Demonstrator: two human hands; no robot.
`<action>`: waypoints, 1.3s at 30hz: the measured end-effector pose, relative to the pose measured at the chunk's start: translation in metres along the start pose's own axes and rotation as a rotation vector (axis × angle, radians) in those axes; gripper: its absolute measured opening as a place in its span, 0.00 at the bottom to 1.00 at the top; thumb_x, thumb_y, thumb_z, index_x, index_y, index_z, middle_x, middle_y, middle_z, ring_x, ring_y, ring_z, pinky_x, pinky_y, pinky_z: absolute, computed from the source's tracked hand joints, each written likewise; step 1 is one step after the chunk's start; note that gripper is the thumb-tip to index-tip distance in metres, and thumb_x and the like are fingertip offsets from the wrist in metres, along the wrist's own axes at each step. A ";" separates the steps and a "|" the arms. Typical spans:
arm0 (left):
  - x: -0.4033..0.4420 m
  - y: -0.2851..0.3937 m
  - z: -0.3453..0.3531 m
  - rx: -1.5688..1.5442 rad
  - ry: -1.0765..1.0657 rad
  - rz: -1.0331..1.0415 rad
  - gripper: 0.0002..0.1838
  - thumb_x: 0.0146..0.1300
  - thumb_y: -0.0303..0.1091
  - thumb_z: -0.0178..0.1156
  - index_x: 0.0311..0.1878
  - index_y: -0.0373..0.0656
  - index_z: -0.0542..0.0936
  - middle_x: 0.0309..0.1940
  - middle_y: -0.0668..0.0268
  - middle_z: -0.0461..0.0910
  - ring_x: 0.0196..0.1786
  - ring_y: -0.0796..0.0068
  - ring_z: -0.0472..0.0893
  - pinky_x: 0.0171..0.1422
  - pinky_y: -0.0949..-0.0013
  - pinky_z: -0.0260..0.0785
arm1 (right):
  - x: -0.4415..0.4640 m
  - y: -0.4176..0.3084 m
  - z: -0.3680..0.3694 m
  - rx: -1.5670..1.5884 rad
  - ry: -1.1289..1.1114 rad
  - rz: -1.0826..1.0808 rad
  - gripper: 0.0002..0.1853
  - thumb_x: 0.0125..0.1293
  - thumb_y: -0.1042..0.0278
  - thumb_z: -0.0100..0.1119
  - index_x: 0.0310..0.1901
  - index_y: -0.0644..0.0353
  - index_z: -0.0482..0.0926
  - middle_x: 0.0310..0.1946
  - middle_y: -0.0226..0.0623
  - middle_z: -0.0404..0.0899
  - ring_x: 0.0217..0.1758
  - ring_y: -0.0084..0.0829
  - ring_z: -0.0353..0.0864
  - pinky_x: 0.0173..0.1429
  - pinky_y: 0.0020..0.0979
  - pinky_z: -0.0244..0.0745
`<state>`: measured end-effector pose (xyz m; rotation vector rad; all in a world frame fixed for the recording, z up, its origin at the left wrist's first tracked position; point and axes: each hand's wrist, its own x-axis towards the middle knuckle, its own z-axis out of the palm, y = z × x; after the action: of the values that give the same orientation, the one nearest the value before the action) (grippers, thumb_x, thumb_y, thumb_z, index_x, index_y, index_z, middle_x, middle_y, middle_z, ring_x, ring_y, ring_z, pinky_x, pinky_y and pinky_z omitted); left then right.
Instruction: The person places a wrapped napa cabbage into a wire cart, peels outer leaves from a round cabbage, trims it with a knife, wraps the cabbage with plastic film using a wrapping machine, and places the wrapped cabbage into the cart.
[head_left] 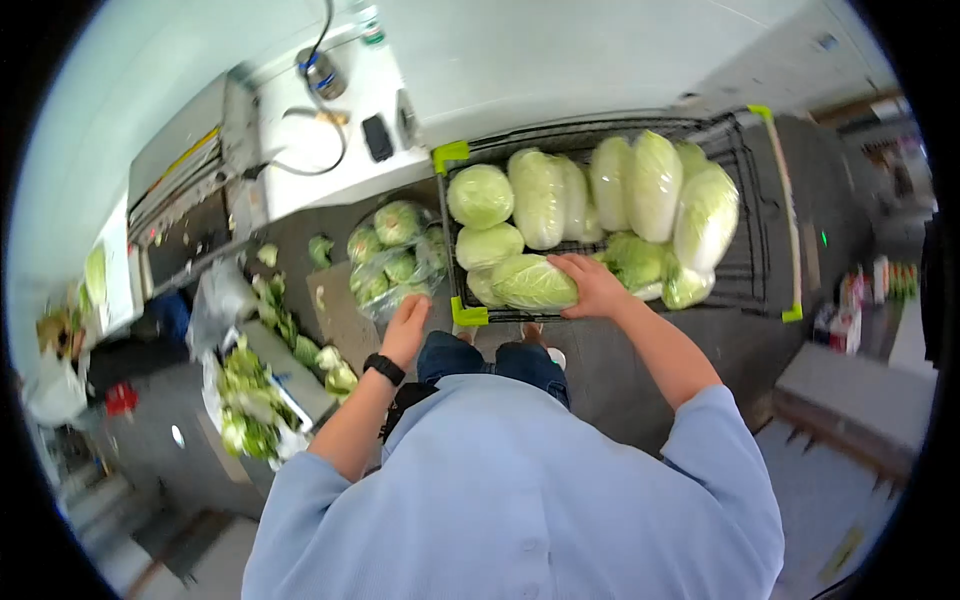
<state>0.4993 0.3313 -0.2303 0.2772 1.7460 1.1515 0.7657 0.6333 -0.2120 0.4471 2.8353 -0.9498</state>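
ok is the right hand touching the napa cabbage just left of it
Touching: the head view shows the right hand clasping the right end of the napa cabbage.

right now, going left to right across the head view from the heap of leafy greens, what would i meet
Heap of leafy greens → left hand → cabbage lying sideways → right hand at its end → rightmost cabbage → basket's pale right-end rail.

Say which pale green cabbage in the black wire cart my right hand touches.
The oblong, pale green cabbage lying along the near edge of the black wire cart; the right hand rests on its right end, clear of the long, whitish cabbages behind.
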 end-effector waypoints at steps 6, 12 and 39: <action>-0.076 -0.030 0.013 -0.056 0.238 -0.287 0.26 0.79 0.52 0.50 0.68 0.42 0.73 0.62 0.64 0.78 0.60 0.71 0.76 0.66 0.65 0.67 | 0.032 0.095 0.044 0.027 -0.290 -0.114 0.58 0.37 0.57 0.80 0.75 0.53 0.61 0.64 0.50 0.71 0.66 0.54 0.72 0.71 0.48 0.68; -0.094 -0.062 0.080 -0.056 0.166 -0.289 0.23 0.79 0.47 0.52 0.66 0.41 0.74 0.61 0.64 0.78 0.59 0.73 0.76 0.65 0.67 0.68 | 0.046 0.140 0.049 -0.047 -0.461 -0.210 0.59 0.38 0.59 0.80 0.77 0.48 0.58 0.67 0.48 0.69 0.70 0.53 0.69 0.75 0.50 0.62; -0.013 0.006 0.170 0.489 -0.015 0.032 0.21 0.70 0.37 0.61 0.62 0.38 0.76 0.55 0.51 0.80 0.58 0.51 0.80 0.62 0.56 0.73 | 0.047 0.213 0.077 -0.061 -0.621 0.176 0.64 0.36 0.54 0.84 0.77 0.54 0.56 0.69 0.54 0.68 0.71 0.56 0.69 0.75 0.45 0.66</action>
<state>0.6424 0.4233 -0.2284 0.6062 1.9991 0.7250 0.7897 0.7598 -0.4043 0.3166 2.2188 -0.7917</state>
